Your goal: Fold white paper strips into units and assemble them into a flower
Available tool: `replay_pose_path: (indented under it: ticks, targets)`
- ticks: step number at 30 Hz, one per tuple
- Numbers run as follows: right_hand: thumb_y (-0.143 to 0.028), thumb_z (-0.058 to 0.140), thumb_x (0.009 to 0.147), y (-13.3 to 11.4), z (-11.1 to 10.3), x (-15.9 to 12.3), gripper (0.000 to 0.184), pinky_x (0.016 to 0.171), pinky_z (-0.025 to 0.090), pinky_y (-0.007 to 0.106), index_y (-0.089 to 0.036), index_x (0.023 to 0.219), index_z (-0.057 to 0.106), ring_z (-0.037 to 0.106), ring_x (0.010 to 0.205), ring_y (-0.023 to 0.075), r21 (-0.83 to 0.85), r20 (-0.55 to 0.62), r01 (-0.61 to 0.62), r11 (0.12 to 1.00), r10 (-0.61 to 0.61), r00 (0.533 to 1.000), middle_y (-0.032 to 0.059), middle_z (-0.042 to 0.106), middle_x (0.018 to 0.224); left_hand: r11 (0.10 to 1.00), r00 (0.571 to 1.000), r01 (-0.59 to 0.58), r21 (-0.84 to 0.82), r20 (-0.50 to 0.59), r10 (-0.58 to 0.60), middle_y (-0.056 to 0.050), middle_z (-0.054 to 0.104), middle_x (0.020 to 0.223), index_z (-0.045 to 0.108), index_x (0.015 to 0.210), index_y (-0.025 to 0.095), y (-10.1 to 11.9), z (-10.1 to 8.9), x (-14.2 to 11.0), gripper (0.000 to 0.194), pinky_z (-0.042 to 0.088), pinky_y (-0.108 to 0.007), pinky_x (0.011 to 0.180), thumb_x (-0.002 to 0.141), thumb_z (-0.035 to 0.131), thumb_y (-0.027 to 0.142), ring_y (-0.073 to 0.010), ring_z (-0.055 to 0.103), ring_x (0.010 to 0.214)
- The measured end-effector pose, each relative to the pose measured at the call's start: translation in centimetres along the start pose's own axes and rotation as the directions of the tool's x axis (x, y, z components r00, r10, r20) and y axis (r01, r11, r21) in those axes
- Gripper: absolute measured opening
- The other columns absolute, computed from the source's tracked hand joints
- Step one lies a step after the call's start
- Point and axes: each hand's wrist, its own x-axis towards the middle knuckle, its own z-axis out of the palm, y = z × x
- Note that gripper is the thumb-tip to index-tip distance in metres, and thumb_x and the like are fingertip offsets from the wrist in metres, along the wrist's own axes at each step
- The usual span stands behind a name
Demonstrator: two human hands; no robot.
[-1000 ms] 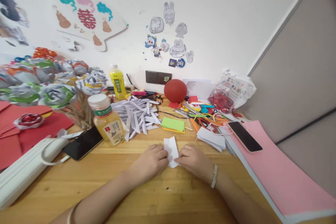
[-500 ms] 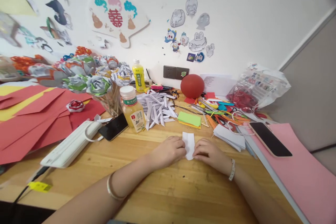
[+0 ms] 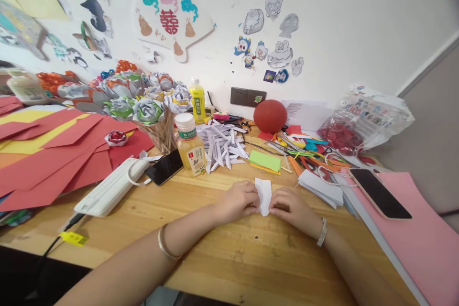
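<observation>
A small strip of white paper, creased near its lower end, stands between my two hands just above the wooden table. My left hand pinches its left edge with curled fingers. On the other side, my right hand has thumb and fingertips closed at the paper's lower right edge. Beyond the hands lies a pad of green paper slips. To the right of my right hand is a stack of white paper slips.
A juice bottle stands beside a heap of folded white strips. Left are a black phone, a power strip and red paper. A red balloon sits behind; another phone rests on pink sheets.
The whole scene has shifted slightly to the right in view as the head turned. Both hands keep hold of the white paper in nearly the same pose.
</observation>
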Motion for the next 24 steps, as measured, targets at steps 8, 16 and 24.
replay_pose_path:
  ticks: [8,16,24]
  targets:
    - [-0.045,0.051,0.086,0.2,0.0,0.1,0.029,0.075,0.041,0.034,-0.022,0.077,0.065,0.056,0.08,0.0195,0.01,0.005,0.004,1.0,-0.004,1.0,0.0039,0.066,0.081,0.992,0.999,0.033,-0.123,-0.03,-0.037,-0.004,0.064,0.09,0.064,0.079,0.02,-0.4,0.3,0.0,0.015,0.039,-0.027,0.08,0.084,0.057,0.033,-0.0173,0.055,0.09]
    - [-0.034,0.064,0.079,-0.7,0.2,0.5,0.018,0.073,0.04,0.03,-0.02,0.069,0.062,0.056,0.077,0.0173,0.008,-0.07,-0.041,0.999,0.041,0.997,0.0011,0.064,0.076,0.986,0.997,0.053,-0.158,-0.048,-0.062,-0.004,0.062,0.082,0.062,0.076,0.019,-0.3,0.4,0.1,0.017,0.039,-0.029,0.075,0.082,0.059,0.034,-0.0182,0.054,0.084]
    - [-0.018,0.072,0.071,-1.3,0.5,0.8,0.013,0.072,0.038,0.029,-0.019,0.065,0.061,0.055,0.075,0.0156,-0.03,-0.122,-0.123,0.992,0.119,0.985,-0.0008,0.062,0.075,0.982,0.981,0.162,-0.094,-0.092,-0.171,-0.004,0.06,0.083,0.061,0.075,0.019,0.2,0.9,0.2,0.012,0.039,-0.032,0.076,0.079,0.063,0.03,-0.0201,0.051,0.085]
